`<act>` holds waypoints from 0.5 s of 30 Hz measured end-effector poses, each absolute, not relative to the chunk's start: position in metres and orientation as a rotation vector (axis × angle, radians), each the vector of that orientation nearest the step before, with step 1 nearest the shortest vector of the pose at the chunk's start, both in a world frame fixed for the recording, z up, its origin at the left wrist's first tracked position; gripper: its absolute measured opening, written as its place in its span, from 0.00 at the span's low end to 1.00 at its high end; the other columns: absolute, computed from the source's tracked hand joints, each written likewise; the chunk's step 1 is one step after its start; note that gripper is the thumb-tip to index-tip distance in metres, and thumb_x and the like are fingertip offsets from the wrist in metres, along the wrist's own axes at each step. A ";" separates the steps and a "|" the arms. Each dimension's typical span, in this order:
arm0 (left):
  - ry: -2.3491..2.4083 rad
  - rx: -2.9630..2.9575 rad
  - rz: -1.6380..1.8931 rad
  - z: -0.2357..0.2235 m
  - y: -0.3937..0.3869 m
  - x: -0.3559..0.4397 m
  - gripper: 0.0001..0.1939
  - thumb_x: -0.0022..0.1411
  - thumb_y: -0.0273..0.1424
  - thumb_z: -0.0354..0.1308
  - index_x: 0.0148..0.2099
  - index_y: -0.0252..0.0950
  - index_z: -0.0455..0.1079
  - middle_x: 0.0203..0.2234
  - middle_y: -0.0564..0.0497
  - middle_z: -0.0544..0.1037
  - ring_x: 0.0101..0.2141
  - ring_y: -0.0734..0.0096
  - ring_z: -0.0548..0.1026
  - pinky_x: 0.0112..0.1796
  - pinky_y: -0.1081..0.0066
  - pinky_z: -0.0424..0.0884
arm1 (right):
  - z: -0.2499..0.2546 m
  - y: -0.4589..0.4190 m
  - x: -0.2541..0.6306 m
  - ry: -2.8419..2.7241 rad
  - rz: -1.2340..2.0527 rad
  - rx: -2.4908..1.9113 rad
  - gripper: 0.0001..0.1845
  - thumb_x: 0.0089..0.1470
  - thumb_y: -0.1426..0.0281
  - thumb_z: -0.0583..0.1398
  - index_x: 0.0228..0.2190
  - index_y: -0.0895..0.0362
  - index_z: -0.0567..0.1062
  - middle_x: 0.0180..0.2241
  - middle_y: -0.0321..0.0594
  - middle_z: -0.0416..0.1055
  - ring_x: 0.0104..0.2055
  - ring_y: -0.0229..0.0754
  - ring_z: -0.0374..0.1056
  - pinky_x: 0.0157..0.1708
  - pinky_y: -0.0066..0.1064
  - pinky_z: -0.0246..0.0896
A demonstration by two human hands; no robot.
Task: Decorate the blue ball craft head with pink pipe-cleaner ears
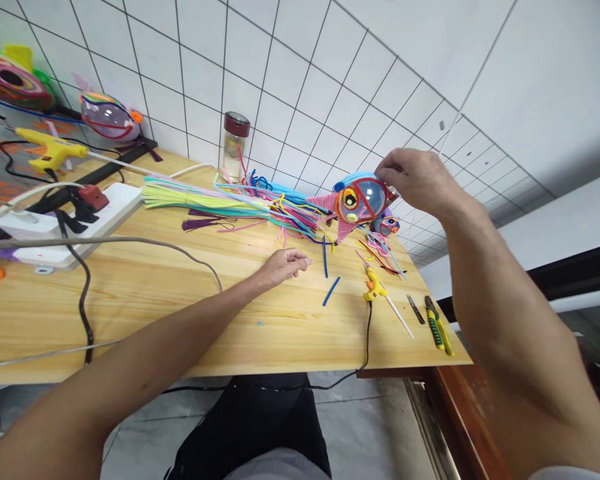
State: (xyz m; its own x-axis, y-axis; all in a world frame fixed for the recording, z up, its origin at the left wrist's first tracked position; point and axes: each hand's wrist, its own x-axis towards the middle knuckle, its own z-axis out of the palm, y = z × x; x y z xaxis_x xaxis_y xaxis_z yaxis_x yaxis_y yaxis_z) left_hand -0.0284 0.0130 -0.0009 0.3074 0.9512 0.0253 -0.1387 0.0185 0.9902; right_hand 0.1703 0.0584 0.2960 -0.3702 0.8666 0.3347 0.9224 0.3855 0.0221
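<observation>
The fish ornament [369, 200] is blue, red, pink and yellow

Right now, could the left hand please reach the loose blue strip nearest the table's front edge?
Probably yes: the left hand is close by, and only bare tabletop shows between it and that blue strip.

- A small craft workspace; whether it belongs to a home or a workshop is unclear.
- A pale wooden table [170, 320] stands against a white tiled wall [290, 80] with dark grout lines.
- Bundled, colourful pipe cleaners [200, 198] lie across it.
- Yellow glue guns [376, 285], pliers [437, 327] and a white power strip [111, 213] serve as tools and supplies.
- Handmade fish ornaments [353, 198] have clear bodies and bright trim.
</observation>
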 end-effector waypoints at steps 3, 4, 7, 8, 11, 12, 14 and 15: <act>0.874 1.244 1.042 0.001 0.012 -0.029 0.25 0.52 0.51 0.71 0.40 0.34 0.76 0.32 0.49 0.82 0.26 0.74 0.73 0.28 0.72 0.65 | 0.294 0.059 0.169 -2.406 -0.263 -1.566 0.07 0.62 0.72 0.61 0.36 0.53 0.81 0.38 0.44 0.80 0.47 0.55 0.77 0.49 0.50 0.69; 0.879 1.241 1.043 0.001 0.012 -0.029 0.25 0.52 0.51 0.71 0.39 0.34 0.76 0.32 0.48 0.81 0.26 0.74 0.73 0.28 0.72 0.65 | 0.292 0.060 0.169 -2.422 -0.247 -1.558 0.07 0.62 0.71 0.61 0.36 0.53 0.81 0.38 0.44 0.80 0.46 0.55 0.77 0.49 0.50 0.69; 0.891 1.232 1.046 0.000 0.012 -0.028 0.24 0.52 0.50 0.71 0.39 0.34 0.76 0.32 0.48 0.81 0.26 0.74 0.72 0.29 0.71 0.65 | 0.284 0.064 0.171 -2.472 -0.225 -1.525 0.07 0.63 0.69 0.61 0.37 0.53 0.82 0.36 0.44 0.80 0.46 0.55 0.76 0.49 0.50 0.69; 0.890 1.231 1.049 0.000 0.012 -0.028 0.24 0.52 0.50 0.71 0.39 0.34 0.76 0.32 0.48 0.81 0.26 0.74 0.72 0.29 0.71 0.65 | 0.281 0.065 0.172 -2.488 -0.230 -1.504 0.07 0.63 0.68 0.62 0.36 0.52 0.82 0.36 0.44 0.80 0.46 0.55 0.76 0.48 0.49 0.69; 0.871 1.238 1.057 -0.002 0.013 -0.028 0.24 0.52 0.51 0.72 0.38 0.35 0.77 0.32 0.48 0.82 0.26 0.74 0.72 0.29 0.71 0.66 | 0.272 0.068 0.173 -2.533 -0.246 -1.435 0.08 0.63 0.66 0.61 0.37 0.51 0.83 0.34 0.43 0.81 0.45 0.54 0.75 0.47 0.47 0.69; 0.868 1.240 1.058 -0.002 0.013 -0.028 0.25 0.52 0.51 0.72 0.38 0.35 0.77 0.31 0.48 0.82 0.27 0.74 0.72 0.29 0.72 0.66 | 0.270 0.068 0.173 -2.541 -0.250 -1.424 0.09 0.63 0.65 0.61 0.37 0.51 0.83 0.35 0.43 0.81 0.45 0.54 0.75 0.46 0.47 0.69; 0.864 1.248 1.053 -0.001 0.012 -0.029 0.26 0.52 0.53 0.72 0.38 0.35 0.77 0.32 0.49 0.82 0.27 0.73 0.72 0.29 0.72 0.65 | 0.268 0.068 0.172 -2.547 -0.252 -1.430 0.09 0.63 0.65 0.61 0.37 0.51 0.83 0.36 0.44 0.82 0.45 0.55 0.75 0.46 0.47 0.69; 0.859 1.253 1.049 -0.001 0.011 -0.029 0.26 0.52 0.53 0.72 0.38 0.35 0.77 0.32 0.48 0.82 0.27 0.73 0.72 0.29 0.71 0.65 | 0.267 0.067 0.171 -2.547 -0.250 -1.441 0.09 0.63 0.66 0.61 0.37 0.51 0.83 0.38 0.45 0.82 0.46 0.55 0.75 0.47 0.47 0.69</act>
